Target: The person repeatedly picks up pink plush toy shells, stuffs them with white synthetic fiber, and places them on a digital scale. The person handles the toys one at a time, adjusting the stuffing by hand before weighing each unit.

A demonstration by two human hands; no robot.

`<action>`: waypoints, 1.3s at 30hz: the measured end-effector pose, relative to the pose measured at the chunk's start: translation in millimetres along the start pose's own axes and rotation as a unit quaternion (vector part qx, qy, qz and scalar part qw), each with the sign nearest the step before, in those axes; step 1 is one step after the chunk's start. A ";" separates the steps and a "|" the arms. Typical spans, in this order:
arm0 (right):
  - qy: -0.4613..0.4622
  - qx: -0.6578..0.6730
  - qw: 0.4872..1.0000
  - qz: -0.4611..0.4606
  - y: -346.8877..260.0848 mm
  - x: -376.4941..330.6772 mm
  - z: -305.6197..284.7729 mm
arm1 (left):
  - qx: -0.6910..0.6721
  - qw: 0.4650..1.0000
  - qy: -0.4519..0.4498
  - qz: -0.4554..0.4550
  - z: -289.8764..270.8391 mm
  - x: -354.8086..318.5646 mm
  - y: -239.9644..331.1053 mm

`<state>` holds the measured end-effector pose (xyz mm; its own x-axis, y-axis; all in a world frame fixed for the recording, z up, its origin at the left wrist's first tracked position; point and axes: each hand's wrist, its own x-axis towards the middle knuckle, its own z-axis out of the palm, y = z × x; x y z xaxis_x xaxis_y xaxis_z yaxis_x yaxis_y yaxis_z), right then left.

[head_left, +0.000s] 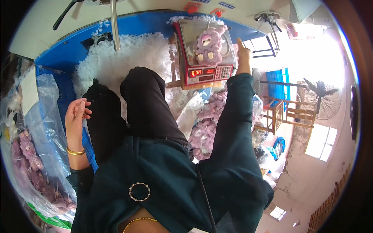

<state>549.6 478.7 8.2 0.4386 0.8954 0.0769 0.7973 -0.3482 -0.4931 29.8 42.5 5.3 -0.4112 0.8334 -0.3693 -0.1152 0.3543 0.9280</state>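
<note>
A purple plush toy (210,46) with a pale pink face lies on the metal pan of a red digital scale (190,72), whose red figures are lit. At the scale's right side is my right hand (244,57), with a finger stretched out and nothing seen in it; part of the hand is hidden by its angle. It is apart from the toy. On the left, my left hand (77,112) hangs beside my black-trousered leg, its fingers loosely bent and holding nothing that I can see. A gold bangle circles that wrist.
White stuffing (120,58) heaps in the blue trough (151,23) ahead of me, below a metal tube (115,27). More purple plush pieces (206,128) lie right of my legs, others in a clear bag (35,163) at left. A fan (320,97) and wooden chair (299,114) stand right.
</note>
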 end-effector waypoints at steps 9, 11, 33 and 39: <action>-0.271 -0.063 0.952 -0.128 -84.4 -67.4 47.1 | 0.002 0.997 -0.050 0.058 32.0 4.5 7.5; -0.258 -0.104 0.937 -0.211 -109.7 -131.0 51.0 | -0.010 0.996 -0.069 0.055 38.0 -0.3 6.8; -0.176 0.115 0.765 -0.609 -185.6 -333.1 6.2 | 0.146 0.905 0.033 0.399 122.6 33.3 92.0; -0.138 0.126 0.775 -0.604 -185.2 -343.8 2.8 | 0.190 0.932 -0.032 0.308 52.7 21.4 85.5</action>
<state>250.1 236.2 70.6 -0.6985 0.5624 0.4425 0.4351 0.8247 -0.3614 58.8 113.0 74.1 -0.2380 0.9473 0.2143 0.4582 -0.0850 0.8848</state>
